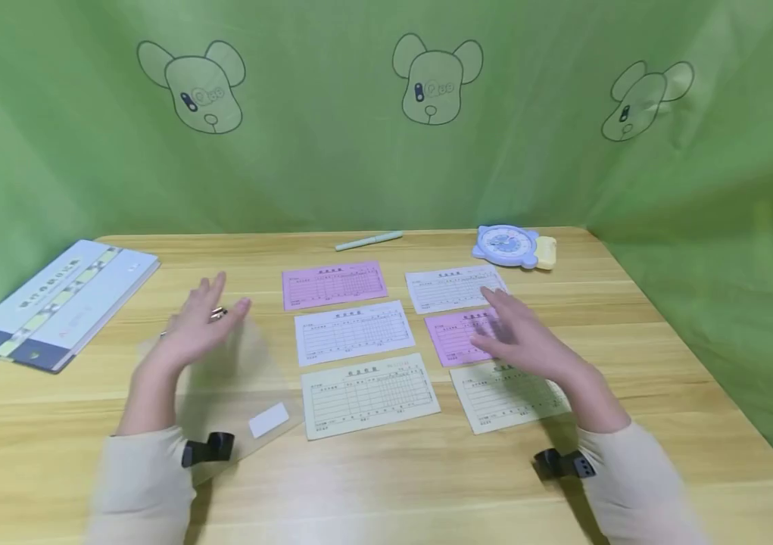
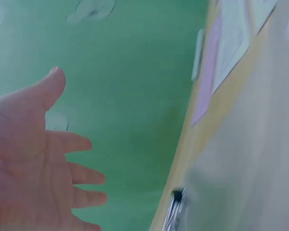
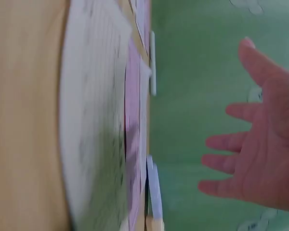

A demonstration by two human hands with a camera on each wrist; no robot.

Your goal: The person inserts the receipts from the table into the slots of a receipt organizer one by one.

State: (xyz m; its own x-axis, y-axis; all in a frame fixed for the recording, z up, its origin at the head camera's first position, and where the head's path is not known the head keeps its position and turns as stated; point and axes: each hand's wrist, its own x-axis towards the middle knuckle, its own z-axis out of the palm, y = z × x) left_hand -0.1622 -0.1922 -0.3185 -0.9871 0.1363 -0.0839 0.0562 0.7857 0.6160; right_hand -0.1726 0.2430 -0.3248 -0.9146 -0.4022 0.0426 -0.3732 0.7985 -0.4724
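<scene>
My left hand [image 1: 190, 327], fingers spread and holding nothing, hovers above a clear clipboard [image 1: 239, 382] with a metal clip [image 1: 219, 312] and a white label [image 1: 268, 419]. On the right, my empty right hand [image 1: 532, 337] is held over the right column of printed forms, partly hiding the pink form [image 1: 450, 339] and the pale green form [image 1: 502, 401]. The top form there is white [image 1: 447, 291]. Beside it runs another column: a pink form [image 1: 335, 285], a white form [image 1: 355, 333] and a pale green form [image 1: 371, 397]. Both wrist views show straight fingers.
A light blue binder or book [image 1: 59, 299] lies at the left edge of the wooden table [image 1: 372, 492]. Toward the back are a mint pen [image 1: 369, 241] and a blue toy-like clock [image 1: 505, 246] with a pale yellow part. Green curtain [image 1: 318, 174] closes off the back and sides.
</scene>
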